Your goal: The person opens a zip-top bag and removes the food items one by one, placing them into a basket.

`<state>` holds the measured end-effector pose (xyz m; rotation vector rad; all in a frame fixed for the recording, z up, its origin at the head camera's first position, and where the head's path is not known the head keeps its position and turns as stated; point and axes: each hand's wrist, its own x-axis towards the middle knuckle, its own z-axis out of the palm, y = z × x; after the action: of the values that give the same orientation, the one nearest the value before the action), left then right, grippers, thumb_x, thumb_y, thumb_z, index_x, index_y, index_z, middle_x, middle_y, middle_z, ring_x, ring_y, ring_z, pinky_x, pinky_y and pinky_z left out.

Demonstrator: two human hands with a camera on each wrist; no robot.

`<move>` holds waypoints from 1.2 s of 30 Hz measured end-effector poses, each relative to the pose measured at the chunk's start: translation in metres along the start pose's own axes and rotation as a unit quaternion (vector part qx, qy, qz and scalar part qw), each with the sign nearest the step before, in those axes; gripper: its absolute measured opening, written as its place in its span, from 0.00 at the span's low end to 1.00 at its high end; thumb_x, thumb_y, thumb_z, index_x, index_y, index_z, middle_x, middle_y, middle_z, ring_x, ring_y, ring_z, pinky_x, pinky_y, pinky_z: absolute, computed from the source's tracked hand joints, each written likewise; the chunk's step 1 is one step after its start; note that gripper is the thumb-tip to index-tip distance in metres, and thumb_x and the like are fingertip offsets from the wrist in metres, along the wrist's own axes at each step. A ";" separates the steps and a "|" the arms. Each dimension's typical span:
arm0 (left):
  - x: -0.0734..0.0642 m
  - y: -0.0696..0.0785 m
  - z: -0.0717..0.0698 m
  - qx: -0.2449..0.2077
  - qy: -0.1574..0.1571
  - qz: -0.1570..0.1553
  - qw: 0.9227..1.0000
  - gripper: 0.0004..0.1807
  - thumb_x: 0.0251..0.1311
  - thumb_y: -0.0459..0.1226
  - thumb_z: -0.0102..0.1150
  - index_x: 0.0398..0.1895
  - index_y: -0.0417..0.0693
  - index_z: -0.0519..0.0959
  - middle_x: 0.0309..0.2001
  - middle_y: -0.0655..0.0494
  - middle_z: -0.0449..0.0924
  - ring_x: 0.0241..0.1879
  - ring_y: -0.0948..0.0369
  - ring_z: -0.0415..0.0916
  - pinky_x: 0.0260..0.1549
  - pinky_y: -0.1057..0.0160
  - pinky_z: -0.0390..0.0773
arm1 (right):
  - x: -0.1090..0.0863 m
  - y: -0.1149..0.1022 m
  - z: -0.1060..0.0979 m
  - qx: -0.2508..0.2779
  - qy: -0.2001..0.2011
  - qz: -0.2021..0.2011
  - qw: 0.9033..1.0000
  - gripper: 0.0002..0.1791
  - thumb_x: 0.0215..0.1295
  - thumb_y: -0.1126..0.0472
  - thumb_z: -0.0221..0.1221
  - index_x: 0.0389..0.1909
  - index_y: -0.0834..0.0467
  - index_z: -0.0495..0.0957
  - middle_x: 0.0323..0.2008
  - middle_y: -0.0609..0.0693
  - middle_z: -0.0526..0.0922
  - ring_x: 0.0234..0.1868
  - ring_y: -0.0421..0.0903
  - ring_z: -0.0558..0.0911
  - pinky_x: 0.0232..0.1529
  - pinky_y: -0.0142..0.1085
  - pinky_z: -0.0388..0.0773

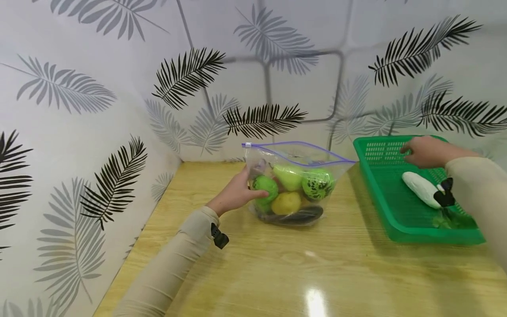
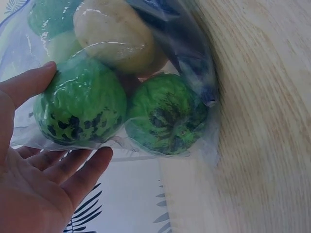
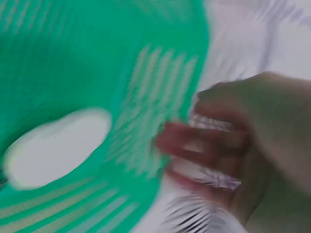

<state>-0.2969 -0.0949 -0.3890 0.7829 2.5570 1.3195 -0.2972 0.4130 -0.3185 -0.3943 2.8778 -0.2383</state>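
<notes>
A clear zip bag [image 1: 257, 156] with a purple seal stands on the table, its top parted. Through the plastic show green round fruits [image 2: 80, 104] with dark blotches, a yellow potato-like piece [image 1: 286, 203], a pale green fruit [image 1: 288, 176] and a long dark eggplant [image 1: 295, 216]. My left hand [image 1: 237, 190] grips the bag's left side, thumb in front against a green fruit and fingers behind. Above the green basket [image 1: 380, 207], my right hand [image 1: 425, 152] hangs with loosely bent fingers and nothing in them; it is blurred in the right wrist view.
A white radish [image 1: 420, 188] lies in the basket, with green leaves [image 1: 451, 220] at its near end, partly behind the right sleeve. The wooden table [image 1: 277, 273] meets leaf-patterned walls [image 1: 119, 88] at the left and back.
</notes>
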 end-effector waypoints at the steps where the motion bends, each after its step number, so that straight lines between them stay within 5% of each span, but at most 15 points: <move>1: 0.001 -0.001 0.000 -0.003 0.001 0.001 1.000 0.48 0.59 0.46 0.72 0.78 0.58 0.54 0.66 0.50 0.72 0.61 0.56 0.73 0.59 0.52 0.75 | 0.002 -0.018 -0.005 -0.001 0.037 -0.018 0.999 0.21 0.73 0.67 0.49 0.60 0.76 0.72 0.34 0.57 0.86 0.16 0.44 0.69 0.24 0.40 0.68; 4: 0.001 -0.002 0.000 -0.008 0.005 -0.001 1.000 0.43 0.59 0.46 0.73 0.74 0.56 0.61 0.61 0.55 0.75 0.57 0.58 0.76 0.53 0.55 0.78 | 0.002 -0.075 -0.023 -0.023 0.130 -0.078 0.988 0.19 0.75 0.64 0.48 0.60 0.65 0.78 0.29 0.53 0.85 0.12 0.42 0.61 0.22 0.38 0.64; 8: 0.001 -0.003 0.002 -0.009 0.009 -0.009 1.000 0.40 0.58 0.47 0.73 0.72 0.53 0.64 0.60 0.56 0.75 0.53 0.59 0.77 0.49 0.58 0.80 | -0.006 -0.148 -0.043 -0.039 0.181 -0.153 0.971 0.17 0.76 0.64 0.49 0.58 0.57 0.81 0.22 0.46 0.80 0.11 0.39 0.57 0.19 0.35 0.62; 14: 0.001 -0.001 0.004 -0.008 0.013 -0.016 1.000 0.43 0.59 0.49 0.72 0.75 0.54 0.62 0.68 0.53 0.70 0.54 0.59 0.78 0.50 0.57 0.80 | -0.001 -0.217 -0.048 -0.060 0.138 -0.230 0.962 0.16 0.75 0.66 0.50 0.53 0.53 0.84 0.40 0.49 0.88 0.22 0.38 0.73 0.29 0.37 0.72; 20: -0.001 0.000 0.003 -0.007 0.024 -0.017 1.000 0.41 0.59 0.47 0.72 0.74 0.54 0.64 0.66 0.54 0.72 0.51 0.59 0.79 0.46 0.58 0.82 | 0.024 -0.240 -0.044 -0.070 0.038 -0.237 0.968 0.20 0.68 0.75 0.49 0.50 0.58 0.84 0.37 0.51 0.86 0.33 0.42 0.81 0.39 0.40 0.78; 28: -0.005 -0.003 0.005 -0.004 0.023 -0.019 1.000 0.42 0.60 0.46 0.72 0.76 0.55 0.62 0.69 0.55 0.69 0.49 0.59 0.80 0.44 0.60 0.82 | 0.038 -0.248 -0.046 -0.052 -0.106 -0.159 0.980 0.27 0.66 0.76 0.46 0.64 0.58 0.77 0.44 0.58 0.85 0.16 0.42 0.79 0.23 0.36 0.75; 31: -0.004 -0.003 0.005 0.004 0.024 -0.011 1.000 0.43 0.61 0.46 0.71 0.76 0.56 0.61 0.70 0.55 0.68 0.54 0.59 0.78 0.48 0.58 0.82 | 0.039 -0.249 -0.047 -0.052 -0.144 -0.142 0.978 0.28 0.68 0.73 0.47 0.67 0.56 0.75 0.48 0.57 0.86 0.14 0.40 0.76 0.21 0.35 0.71; 36: -0.002 -0.003 0.004 0.014 0.022 0.013 1.000 0.42 0.63 0.46 0.69 0.76 0.50 0.61 0.71 0.51 0.68 0.64 0.57 0.71 0.54 0.54 0.79 | 0.040 -0.252 -0.044 -0.076 -0.183 -0.134 0.971 0.27 0.69 0.56 0.62 0.67 0.55 0.74 0.52 0.53 0.85 0.16 0.40 0.74 0.27 0.36 0.75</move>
<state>-0.2949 -0.0948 -0.3943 0.8028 2.6130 1.3260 -0.2839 0.1676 -0.2365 -0.7699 2.4809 0.0132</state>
